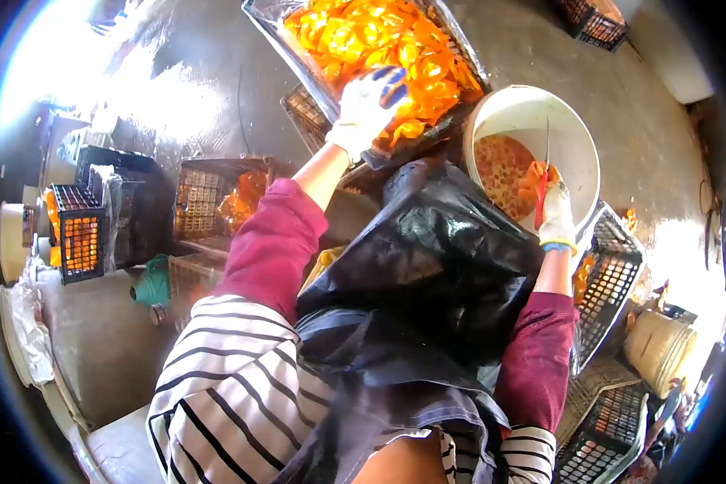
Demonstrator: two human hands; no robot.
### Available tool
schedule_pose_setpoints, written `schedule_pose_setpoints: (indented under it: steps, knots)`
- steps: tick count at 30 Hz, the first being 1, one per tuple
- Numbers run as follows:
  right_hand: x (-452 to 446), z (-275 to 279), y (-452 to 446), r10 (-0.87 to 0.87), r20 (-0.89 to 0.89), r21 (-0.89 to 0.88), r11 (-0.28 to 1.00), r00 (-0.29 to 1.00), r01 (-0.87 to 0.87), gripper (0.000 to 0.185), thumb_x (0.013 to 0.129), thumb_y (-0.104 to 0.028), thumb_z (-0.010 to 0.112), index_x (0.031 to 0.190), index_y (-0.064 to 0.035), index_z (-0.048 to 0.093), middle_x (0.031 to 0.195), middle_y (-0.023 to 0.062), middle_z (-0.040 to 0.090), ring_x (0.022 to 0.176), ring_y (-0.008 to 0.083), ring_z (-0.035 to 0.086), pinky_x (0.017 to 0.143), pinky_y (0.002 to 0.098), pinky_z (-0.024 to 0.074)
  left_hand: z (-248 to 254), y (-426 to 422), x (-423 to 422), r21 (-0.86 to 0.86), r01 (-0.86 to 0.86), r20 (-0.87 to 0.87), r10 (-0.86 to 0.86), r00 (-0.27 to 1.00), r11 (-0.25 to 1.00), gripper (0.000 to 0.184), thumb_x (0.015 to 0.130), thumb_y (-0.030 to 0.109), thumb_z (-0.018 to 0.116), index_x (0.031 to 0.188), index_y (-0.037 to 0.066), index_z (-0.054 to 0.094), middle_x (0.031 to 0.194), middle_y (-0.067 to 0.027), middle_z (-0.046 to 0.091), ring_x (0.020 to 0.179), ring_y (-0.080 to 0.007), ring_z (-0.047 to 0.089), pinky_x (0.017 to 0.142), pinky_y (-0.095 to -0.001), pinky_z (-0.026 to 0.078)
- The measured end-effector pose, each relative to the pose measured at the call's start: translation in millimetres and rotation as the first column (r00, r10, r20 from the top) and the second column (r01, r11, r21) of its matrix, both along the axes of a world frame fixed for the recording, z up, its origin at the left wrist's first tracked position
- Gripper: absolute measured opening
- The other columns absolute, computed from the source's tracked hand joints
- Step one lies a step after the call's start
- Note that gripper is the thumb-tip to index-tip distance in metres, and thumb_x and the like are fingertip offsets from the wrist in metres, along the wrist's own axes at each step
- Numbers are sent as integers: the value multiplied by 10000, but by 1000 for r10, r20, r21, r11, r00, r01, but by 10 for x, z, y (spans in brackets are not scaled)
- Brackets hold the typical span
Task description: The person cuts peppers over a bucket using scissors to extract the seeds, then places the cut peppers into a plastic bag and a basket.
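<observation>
My left hand [369, 105], in a white glove with blue fingertips, lies on a heap of glossy orange pieces [379, 40] that look like peppers. Its fingers are spread, and nothing shows gripped in them. The heap fills a lined crate [268, 39] in front of me. My right hand [557, 211], also gloved, is closed round the red handle of a knife [541, 194], whose thin blade points away from me. An orange piece [529, 179] shows beside these fingers; whether they hold it, I cannot tell. Below this hand stands a white bucket [582, 133] with reddish, speckled contents [500, 165].
A black apron [436, 234] covers my lap. Crates with orange pieces stand on the left [81, 234] and lower left of the heap [194, 202]. On the right are a black crate [609, 278] and a beige bucket [657, 351]. The floor [210, 97] looks wet.
</observation>
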State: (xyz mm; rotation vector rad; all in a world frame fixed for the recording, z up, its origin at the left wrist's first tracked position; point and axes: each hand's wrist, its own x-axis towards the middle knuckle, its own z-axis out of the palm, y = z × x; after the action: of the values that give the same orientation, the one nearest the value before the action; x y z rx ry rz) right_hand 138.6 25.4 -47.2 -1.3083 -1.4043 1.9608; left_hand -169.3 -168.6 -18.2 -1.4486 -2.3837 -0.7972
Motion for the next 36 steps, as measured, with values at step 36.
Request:
schedule_pose_setpoints:
  steps: [36]
  knots:
    - [-166,-16,-152,59,-326,31,998,943,-52,203,902,-68,564,1101,-31,567,933,22,592,819,110,576,761,219,483,343,757,439,491,102,647,-441,622,865,291,872,159,601,1133,32,594,1079,-102,644,976,-218,610,843,-302,478]
